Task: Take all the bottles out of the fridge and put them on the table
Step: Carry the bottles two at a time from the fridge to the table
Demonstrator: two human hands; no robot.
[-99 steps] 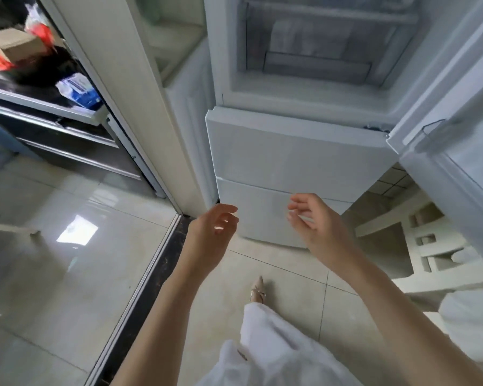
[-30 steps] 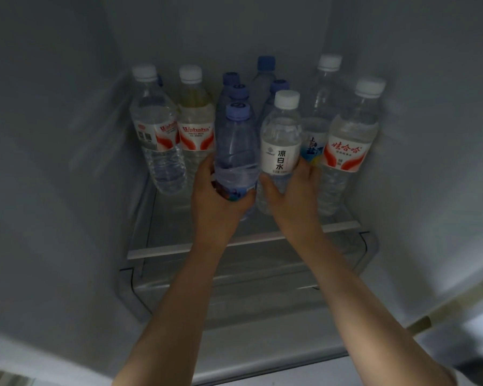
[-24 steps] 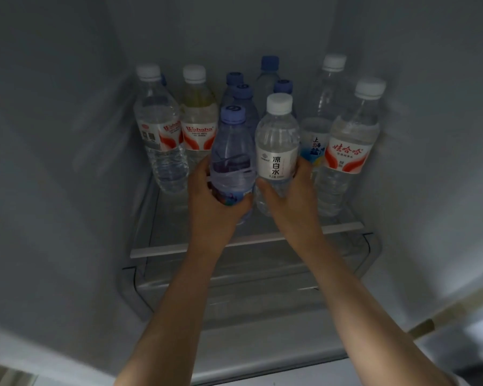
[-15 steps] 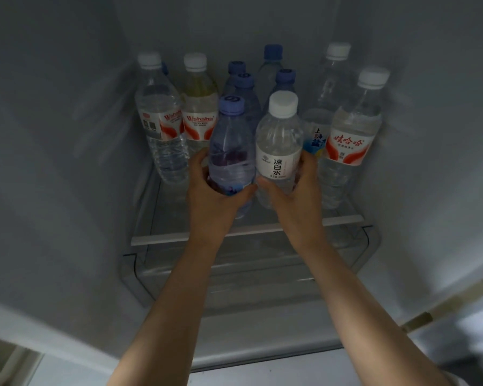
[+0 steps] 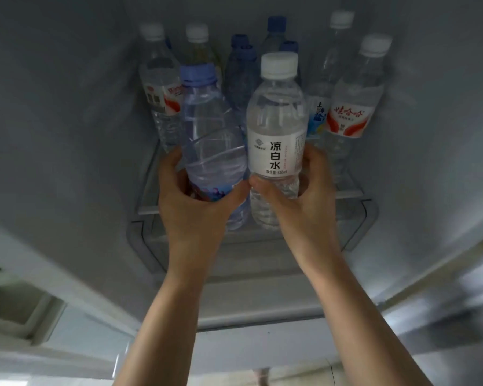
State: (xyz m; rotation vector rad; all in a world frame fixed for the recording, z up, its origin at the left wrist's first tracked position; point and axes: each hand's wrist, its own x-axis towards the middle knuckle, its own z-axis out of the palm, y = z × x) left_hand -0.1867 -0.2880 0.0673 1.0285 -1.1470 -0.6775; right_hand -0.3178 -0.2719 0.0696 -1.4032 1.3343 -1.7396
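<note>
Inside the open fridge, my left hand (image 5: 191,207) grips a blue-capped water bottle (image 5: 209,140) around its lower part. My right hand (image 5: 301,201) grips a white-capped bottle with a white label (image 5: 275,129). Both bottles are upright, side by side, lifted off the glass shelf (image 5: 346,193) toward me. Behind them several more bottles stand on the shelf: red-labelled ones at the left (image 5: 161,90) and at the right (image 5: 354,101), and blue-capped ones (image 5: 241,71) in the middle.
The fridge walls (image 5: 67,121) close in on both sides. A drawer front (image 5: 262,254) lies below the shelf. The fridge's lower edge (image 5: 262,316) and a strip of tiled floor show at the bottom.
From empty hands by the closed drawers, both hands reached in and took one bottle each. Over the last second the two bottles have lifted and come toward me.
</note>
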